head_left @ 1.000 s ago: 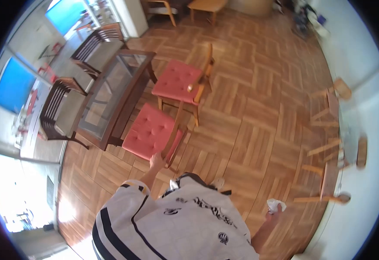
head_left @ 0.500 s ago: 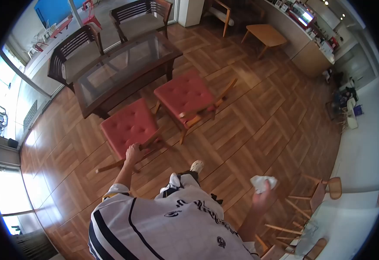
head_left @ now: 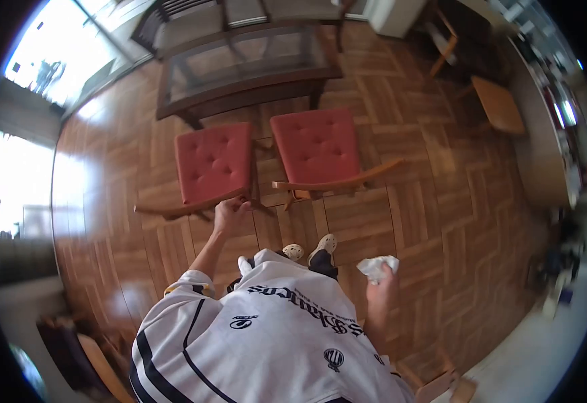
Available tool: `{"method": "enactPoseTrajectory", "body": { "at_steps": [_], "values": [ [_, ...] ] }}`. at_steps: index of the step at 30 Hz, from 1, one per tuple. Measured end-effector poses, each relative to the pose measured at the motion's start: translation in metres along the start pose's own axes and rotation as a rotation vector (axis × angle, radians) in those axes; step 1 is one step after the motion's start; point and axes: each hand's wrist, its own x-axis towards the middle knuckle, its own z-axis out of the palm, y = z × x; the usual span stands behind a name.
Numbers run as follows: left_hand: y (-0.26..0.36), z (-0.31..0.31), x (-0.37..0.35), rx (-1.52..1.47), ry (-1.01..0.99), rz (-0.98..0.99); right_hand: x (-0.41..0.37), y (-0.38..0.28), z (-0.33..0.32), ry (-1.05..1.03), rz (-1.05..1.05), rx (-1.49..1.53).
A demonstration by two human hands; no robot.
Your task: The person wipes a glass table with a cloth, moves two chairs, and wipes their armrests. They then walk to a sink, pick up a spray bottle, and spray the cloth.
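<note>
Chair (head_left: 214, 160) with red padding stands in front of me, a little to the left, and its back rail (head_left: 203, 203) is on my side. My left hand (head_left: 232, 213) is at the right end of this rail and touches it; the fingers are bent there, but I cannot tell if they close fully around it. My right hand (head_left: 381, 290) is well apart from it, out to the right, above the floor (head_left: 441, 228). It pinches a white cloth (head_left: 377, 267), which is crumpled and reaches out beyond the fingers toward the left; whether it is fabric or paper, I cannot tell. A second chair (head_left: 317, 144), also red, stands just beside the first one, to the right, and its back is likewise on my side. Beyond them is a dark table (head_left: 253, 86) with a glass top, and behind it are dark chairs (head_left: 193, 32), partly cut by the edge of the view. My pale shoes (head_left: 326, 245) are below, between the two hands, near the border of my white shirt (head_left: 260, 329). Farther to the right is a low table (head_left: 500, 107) of light colour, near a counter (head_left: 542, 161).
</note>
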Motion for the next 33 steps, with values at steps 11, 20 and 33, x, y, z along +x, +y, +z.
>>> {"method": "enactPoseTrajectory", "body": {
  "at_steps": [11,20,33],
  "values": [
    [-0.137,-0.101,-0.081,-0.906,0.774,-0.791,0.041,-0.055,0.263,-0.756,0.655,0.22],
    [-0.265,-0.222,0.051,-1.149,0.607,-0.981,-0.03,0.037,0.458,-0.44,0.928,0.048],
    [-0.296,-0.249,0.079,-1.075,0.606,-1.082,-0.031,0.026,0.554,-0.401,0.7,-0.233]
  ]
}}
